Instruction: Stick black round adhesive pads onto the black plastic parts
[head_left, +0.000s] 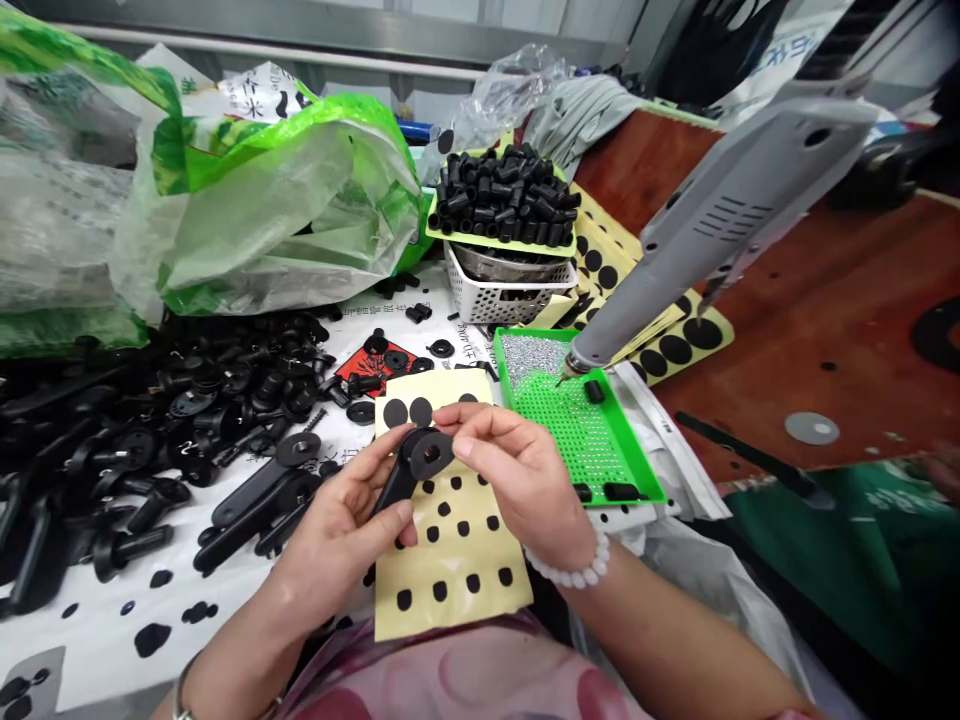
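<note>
Over crowded worktable, near edge: green-and-white woven sack point(262, 200) far left, heap of black plastic parts point(225, 400) on white printed sheet point(112, 640), grey electric screwdriver point(720, 220) angled down at right over green tray point(540, 335). Black plastic arm point(420, 458), ring head with centre hole, sits between my hands above yellow-backed sheet of black pads point(457, 570). My left hand point(337, 530) grips stem, fingers curled; right hand point(517, 475) pinches ring. Narrow gap between right hand and tray. Sheet's print unreadable.

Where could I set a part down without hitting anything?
Brown board: bare stretch between the green tray and grey disc. White sheet: bare patch left of the left hand. Crowded: black plastic parts at left.
</note>
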